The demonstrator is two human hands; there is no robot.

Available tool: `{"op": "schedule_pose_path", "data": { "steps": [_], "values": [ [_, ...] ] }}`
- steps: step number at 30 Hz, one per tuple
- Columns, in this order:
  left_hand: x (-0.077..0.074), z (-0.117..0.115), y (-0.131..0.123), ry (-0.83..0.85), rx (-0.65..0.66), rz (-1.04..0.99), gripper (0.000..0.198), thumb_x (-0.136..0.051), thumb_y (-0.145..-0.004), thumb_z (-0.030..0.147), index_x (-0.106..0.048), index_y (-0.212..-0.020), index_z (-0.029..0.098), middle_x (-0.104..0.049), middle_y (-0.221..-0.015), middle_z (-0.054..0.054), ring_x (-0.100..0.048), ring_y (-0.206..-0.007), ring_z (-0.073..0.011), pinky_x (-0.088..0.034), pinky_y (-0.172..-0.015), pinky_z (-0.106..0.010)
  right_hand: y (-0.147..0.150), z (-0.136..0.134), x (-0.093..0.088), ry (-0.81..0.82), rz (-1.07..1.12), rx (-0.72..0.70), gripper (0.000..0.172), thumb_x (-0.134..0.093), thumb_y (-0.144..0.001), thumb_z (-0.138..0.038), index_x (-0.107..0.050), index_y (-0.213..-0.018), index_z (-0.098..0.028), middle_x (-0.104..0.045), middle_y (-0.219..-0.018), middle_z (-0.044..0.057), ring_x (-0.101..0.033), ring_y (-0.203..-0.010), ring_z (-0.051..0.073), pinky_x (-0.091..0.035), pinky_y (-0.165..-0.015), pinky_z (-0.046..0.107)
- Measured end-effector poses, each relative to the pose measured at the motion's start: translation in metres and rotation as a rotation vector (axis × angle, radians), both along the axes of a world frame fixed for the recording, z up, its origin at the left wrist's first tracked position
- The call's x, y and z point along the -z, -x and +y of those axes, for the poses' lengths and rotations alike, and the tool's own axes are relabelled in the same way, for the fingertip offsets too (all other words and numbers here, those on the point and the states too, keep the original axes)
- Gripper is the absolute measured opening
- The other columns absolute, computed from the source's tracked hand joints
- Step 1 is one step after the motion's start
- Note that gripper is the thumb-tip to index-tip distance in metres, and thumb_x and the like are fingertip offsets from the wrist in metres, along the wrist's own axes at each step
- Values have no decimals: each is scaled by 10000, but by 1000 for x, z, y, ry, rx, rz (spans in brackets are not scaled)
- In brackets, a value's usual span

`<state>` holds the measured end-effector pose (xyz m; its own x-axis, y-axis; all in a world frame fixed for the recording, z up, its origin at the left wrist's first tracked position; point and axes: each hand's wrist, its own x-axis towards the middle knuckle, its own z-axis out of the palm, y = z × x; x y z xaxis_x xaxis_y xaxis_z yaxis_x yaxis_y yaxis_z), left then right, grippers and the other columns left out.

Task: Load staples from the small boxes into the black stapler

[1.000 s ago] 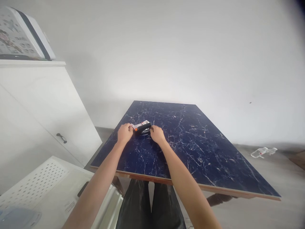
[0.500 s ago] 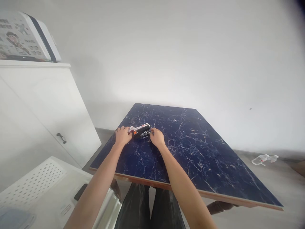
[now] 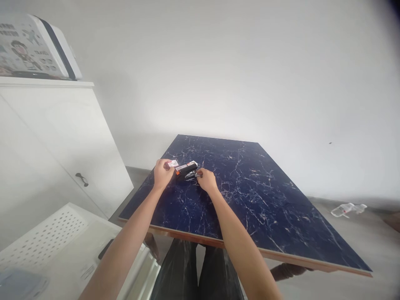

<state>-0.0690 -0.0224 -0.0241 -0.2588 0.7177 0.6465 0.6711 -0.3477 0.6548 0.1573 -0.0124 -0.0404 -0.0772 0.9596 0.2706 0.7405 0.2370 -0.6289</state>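
Observation:
My left hand [image 3: 162, 173] is closed, with a small white-and-pink box [image 3: 173, 163] pinched between thumb and fingers. Just right of it, on the blue table, is a black carton-like object [image 3: 186, 168] with white and orange printed faces. Against its near side lies a black and silver item [image 3: 190, 176] that looks like a stapler; its details are too small to make out. My right hand [image 3: 206, 180] is closed at the right end of that item, its fingertips around a small grey piece [image 3: 198, 175].
The dark blue marbled table [image 3: 250, 196] has a wooden front edge close to my legs. A white cabinet [image 3: 62, 141] stands left, with a printed case [image 3: 34, 48] on top. At lower left is a white perforated unit [image 3: 56, 233]. Clear plastic packaging [image 3: 347, 209] lies right of the table.
My left hand has drawn the small white-and-pink box slightly up and away from the black carton-like object. My right hand has stayed almost in place.

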Motion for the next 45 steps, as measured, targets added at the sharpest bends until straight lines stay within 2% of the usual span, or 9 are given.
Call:
{"op": "schedule_pose_path", "data": {
  "steps": [3, 7, 13, 19, 24, 29, 35, 41, 45],
  "values": [
    [-4, -6, -6, -94, 170, -139, 272, -606, -801, 158, -649, -1066, 202, -616, -1182, -84, -665, -906, -188, -550, -781, -295, -1, -4, -6, -135, 52, 58, 207, -596, -809, -149, -724, -961, -207, -740, -1032, 78, -663, -985, 239, -482, -892, 327],
    [-9, -19, -18, -86, 327, -147, 318, -679, -796, 209, -670, -1114, 213, -628, -1262, -101, -679, -915, -203, -570, -787, -309, 0, -8, -17, -281, 406, 94, 200, -535, -891, -276, -702, -972, -204, -738, -947, 57, -675, -867, 200, -520, -838, 314],
    [-10, -31, -39, -80, 516, -146, 345, -737, -816, 263, -712, -1159, 243, -620, -1336, -102, -609, -1212, -285, -519, -1032, -388, 13, -7, -20, 62, 803, -283, 345, -640, -825, -414, -686, -1096, -204, -745, -930, 52, -676, -678, 183, -566, -585, 298],
    [-10, -16, -36, 237, 713, -602, 514, -741, -843, 385, -633, -1311, 202, -655, -1315, -133, -692, -1079, -300, -608, -852, -412, 12, -7, -23, 124, 1059, -272, 400, -768, -738, -416, -696, -1057, -185, -758, -914, 55, -689, -713, 161, -595, -763, 322],
    [-9, -12, -22, 456, 929, -818, 440, -760, -853, 297, -668, -1277, 219, -681, -1288, -100, -684, -1106, -232, -596, -921, -351, 11, -6, -23, 209, 1131, -314, 391, -802, -715, -424, -715, -1011, -184, -754, -920, 49, -696, -759, 154, -586, -825, 318],
    [-7, -11, -21, 510, 883, -873, 340, -776, -832, 245, -720, -1166, 212, -691, -1265, -85, -669, -1132, -224, -609, -896, -316, 8, -5, -23, 238, 958, -297, 367, -752, -773, -444, -726, -1026, -181, -751, -871, 51, -684, -716, 163, -585, -732, 310],
    [-1, 1, -25, 446, 671, -889, 213, -768, -809, 190, -723, -1015, 163, -742, -1101, -98, -696, -1064, -207, -604, -865, -277, -8, -4, -25, -169, 263, -12, 256, -535, -945, -359, -748, -1020, -239, -758, -1002, 51, -689, -917, 208, -509, -865, 319],
    [0, 5, -20, 411, 615, -909, 229, -769, -798, 202, -723, -1017, 153, -745, -1090, -109, -711, -1020, -201, -604, -810, -262, -20, 5, -13, -84, 20, -36, 298, -583, -844, -175, -750, -1084, -238, -746, -1052, 66, -679, -983, 239, -490, -880, 318],
    [-1, 4, -19, 410, 601, -914, 251, -783, -778, 202, -722, -1015, 151, -745, -1084, -110, -713, -1011, -202, -605, -814, -274, -23, 6, -4, -48, -81, -73, 183, -710, -768, -205, -780, -935, -231, -721, -1054, 91, -682, -920, 246, -491, -842, 315]
  ]
}}
